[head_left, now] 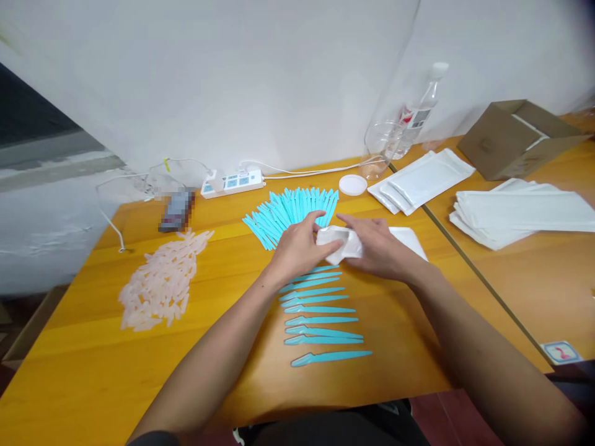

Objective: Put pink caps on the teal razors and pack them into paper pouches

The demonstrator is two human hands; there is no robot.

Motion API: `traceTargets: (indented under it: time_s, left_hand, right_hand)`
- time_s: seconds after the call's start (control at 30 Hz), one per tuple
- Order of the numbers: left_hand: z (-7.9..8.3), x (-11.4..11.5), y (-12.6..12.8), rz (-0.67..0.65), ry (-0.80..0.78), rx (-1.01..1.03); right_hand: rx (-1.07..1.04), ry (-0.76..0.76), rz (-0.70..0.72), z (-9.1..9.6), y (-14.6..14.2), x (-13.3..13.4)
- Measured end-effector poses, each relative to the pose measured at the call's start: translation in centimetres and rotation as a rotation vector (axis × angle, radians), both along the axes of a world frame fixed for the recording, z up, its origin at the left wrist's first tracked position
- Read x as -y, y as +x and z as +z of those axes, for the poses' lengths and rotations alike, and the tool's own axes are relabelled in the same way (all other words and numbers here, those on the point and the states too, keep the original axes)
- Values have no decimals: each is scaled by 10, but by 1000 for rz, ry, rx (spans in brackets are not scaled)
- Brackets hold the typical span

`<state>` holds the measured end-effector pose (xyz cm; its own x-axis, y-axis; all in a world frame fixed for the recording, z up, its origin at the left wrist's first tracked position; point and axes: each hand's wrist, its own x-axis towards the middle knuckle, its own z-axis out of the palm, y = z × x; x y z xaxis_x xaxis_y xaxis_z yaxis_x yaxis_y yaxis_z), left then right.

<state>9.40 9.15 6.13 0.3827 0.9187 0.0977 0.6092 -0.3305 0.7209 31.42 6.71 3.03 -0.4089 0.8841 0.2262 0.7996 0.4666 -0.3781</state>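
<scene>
Both hands are on a white padded envelope [335, 234], whose mouth gapes toward my left hand. My left hand [300, 244] has its thumb at the mouth and its fingers around the near end. My right hand [379, 248] grips the other side, covering part of it. White material [409, 240] shows beyond the right hand; I cannot tell whether it is the same envelope. Below the hands lies a column of light-blue eyebrow razors [320, 309], with clear covers over their blade ends. Behind the left hand, a fanned pile of blue razors [290, 210] covers the table.
Translucent pinkish plastic caps [160, 285] are heaped at left, near a blurred phone-like object [176, 209]. Behind are a power strip [232, 184], a round lid [352, 184], a clear jar [379, 145] and a bottle [421, 114]. White envelopes [427, 179] and a cardboard box [502, 139] occupy the right.
</scene>
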Motion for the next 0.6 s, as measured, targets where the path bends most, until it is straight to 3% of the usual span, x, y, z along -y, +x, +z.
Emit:
traceTargets:
  time_s: [0.07,0.13,0.23,0.33,0.47,0.6]
  left_hand:
    - [-8,2,-9,14,21,-9]
    - [-17,7,-14,-73,42,-162]
    - [-26,15,-10,-219,49,-449]
    - [-28,19,-4,-248,60,-532]
    - [-20,22,-14,-273,138,-345]
    - [-2,24,-36,8,207,125]
  right_hand:
    - [-7,30,-80,-7,9,-7]
    - [-17,61,-118,-14,15,-10]
    - [-37,53,-86,-22,16,-10]
    - [-32,11,-60,-26,15,-7]
    - [-3,-35,-55,-30,18,-6]
    - [1,-46,-28,-34,19,-6]
